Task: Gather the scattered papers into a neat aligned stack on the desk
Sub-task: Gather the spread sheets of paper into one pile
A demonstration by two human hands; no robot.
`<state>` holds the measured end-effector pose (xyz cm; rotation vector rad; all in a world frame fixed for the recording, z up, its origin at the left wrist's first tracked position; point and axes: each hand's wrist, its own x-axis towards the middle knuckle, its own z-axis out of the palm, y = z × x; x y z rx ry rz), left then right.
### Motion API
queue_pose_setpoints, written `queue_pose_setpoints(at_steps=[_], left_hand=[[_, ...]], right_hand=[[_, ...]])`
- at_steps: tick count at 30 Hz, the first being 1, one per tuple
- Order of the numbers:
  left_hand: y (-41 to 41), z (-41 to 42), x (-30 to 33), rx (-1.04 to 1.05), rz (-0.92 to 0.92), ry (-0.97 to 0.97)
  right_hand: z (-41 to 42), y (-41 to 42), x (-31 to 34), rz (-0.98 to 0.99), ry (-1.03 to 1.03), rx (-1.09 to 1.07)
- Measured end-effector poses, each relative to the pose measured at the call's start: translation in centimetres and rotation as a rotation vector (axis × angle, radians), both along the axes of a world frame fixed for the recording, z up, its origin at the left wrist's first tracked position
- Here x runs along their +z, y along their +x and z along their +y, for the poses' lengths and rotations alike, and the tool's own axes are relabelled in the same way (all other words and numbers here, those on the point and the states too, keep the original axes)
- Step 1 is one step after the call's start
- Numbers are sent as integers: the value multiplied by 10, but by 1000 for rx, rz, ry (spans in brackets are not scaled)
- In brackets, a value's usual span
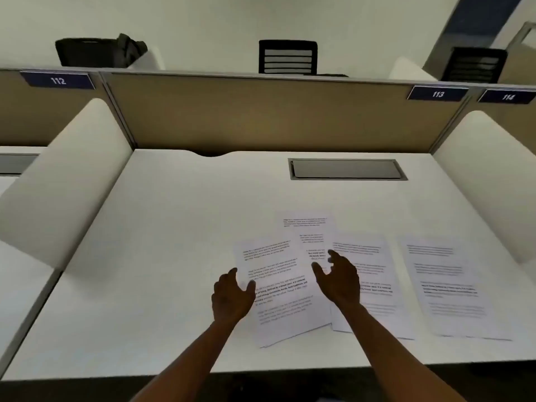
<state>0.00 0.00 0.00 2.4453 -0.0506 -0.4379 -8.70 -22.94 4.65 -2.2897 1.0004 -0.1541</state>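
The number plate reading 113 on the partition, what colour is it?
Dark navy blue with white digits, seen in the head view.

Four printed papers (pixel 278 288) fanned at five o'clock on white desk (pixel 162 256); left hand (pixel 232 297) and right hand (pixel 339 280) spread open above.

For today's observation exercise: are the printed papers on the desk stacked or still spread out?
Spread out. The tilted sheet overlaps its neighbours at angles, and the rightmost sheet lies apart on the desk.

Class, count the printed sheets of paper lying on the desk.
4: tilted sheet by the left hand, one behind it, one under the right hand, one far right. More may be hidden underneath.
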Motion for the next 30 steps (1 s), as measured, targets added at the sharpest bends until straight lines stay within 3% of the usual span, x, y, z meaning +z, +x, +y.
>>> queue_pose_setpoints(at_steps=[5,12,30], left_hand=[[-13,-7,-11,78,121,-48],[-19,-26,-8,232,120,-91],[-36,-52,-10,313,118,-64]], right_hand=[[-9,-10,-21,242,85,94],[-16,-8,-43,321,48,242],[-12,0,-61,295,14,209]])
